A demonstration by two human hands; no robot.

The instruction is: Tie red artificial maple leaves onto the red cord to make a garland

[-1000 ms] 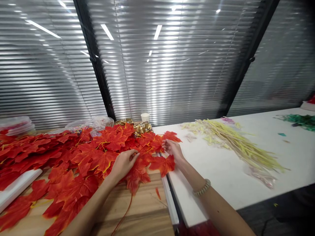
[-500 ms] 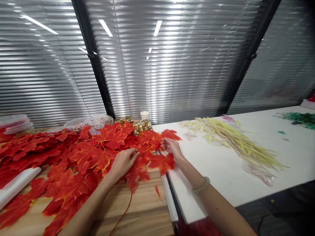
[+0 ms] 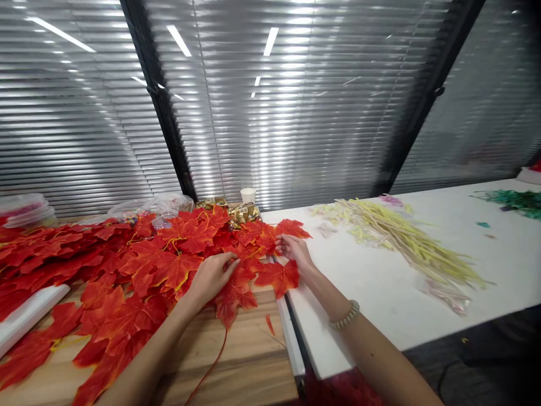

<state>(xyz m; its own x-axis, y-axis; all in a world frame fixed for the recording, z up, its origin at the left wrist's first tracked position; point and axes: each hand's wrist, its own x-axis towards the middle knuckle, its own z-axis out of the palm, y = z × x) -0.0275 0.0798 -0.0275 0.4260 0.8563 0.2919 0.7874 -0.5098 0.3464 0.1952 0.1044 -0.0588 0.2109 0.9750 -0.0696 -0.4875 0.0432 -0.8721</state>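
Red artificial maple leaves (image 3: 169, 265) with yellow-edged lobes lie heaped across the wooden tabletop. My left hand (image 3: 214, 275) is closed in a pinch at the right part of the heap, holding a maple leaf sprig whose lower leaf (image 3: 236, 296) hangs below the fingers. A thin red stem (image 3: 215, 366) runs from under that leaf toward the front. Just to the right, my right hand (image 3: 295, 251) has its fingers curled together on the sprig's right side, between an upper leaf (image 3: 292, 228) and a lower one (image 3: 279, 277). The exact grip points are partly hidden.
A white table (image 3: 359, 316) adjoins the wooden one (image 3: 253, 372) across a narrow gap. On it lie a bundle of pale yellow stems (image 3: 406, 237) and green foliage (image 3: 518, 202). Gold wrappers (image 3: 245, 213), a paper cup (image 3: 248, 195) and plastic bags (image 3: 164, 206) stand by the blinds.
The view has shifted slightly. Both hands keep nearly the same place and hold on the maple leaves.
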